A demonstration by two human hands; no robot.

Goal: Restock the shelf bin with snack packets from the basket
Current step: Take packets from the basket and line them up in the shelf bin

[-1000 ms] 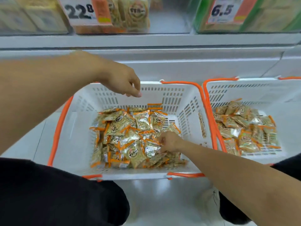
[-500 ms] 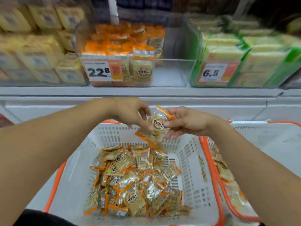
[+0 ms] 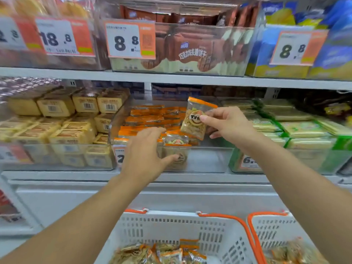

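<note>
My right hand point(image 3: 227, 123) pinches an orange-topped snack packet point(image 3: 196, 119) upright above the clear shelf bin point(image 3: 209, 159). The bin holds several rows of the same orange packets point(image 3: 150, 119) on its left side, and its right side is bare. My left hand point(image 3: 147, 154) reaches over the bin's front wall, fingers straight, touching the front packets point(image 3: 176, 141). Below, the white basket with orange handles point(image 3: 171, 225) still holds several packets point(image 3: 160, 254).
A second white basket point(image 3: 276, 229) with packets stands at the lower right. Clear bins of yellow packs point(image 3: 57, 128) and green packs point(image 3: 297, 128) flank the target bin. An upper shelf carries brown biscuit packs point(image 3: 190, 52) and price tags.
Both hands rose from the basket to the shelf bin. My right hand lifted one packet from the basket, and the view tilted up from the baskets to the shelves.
</note>
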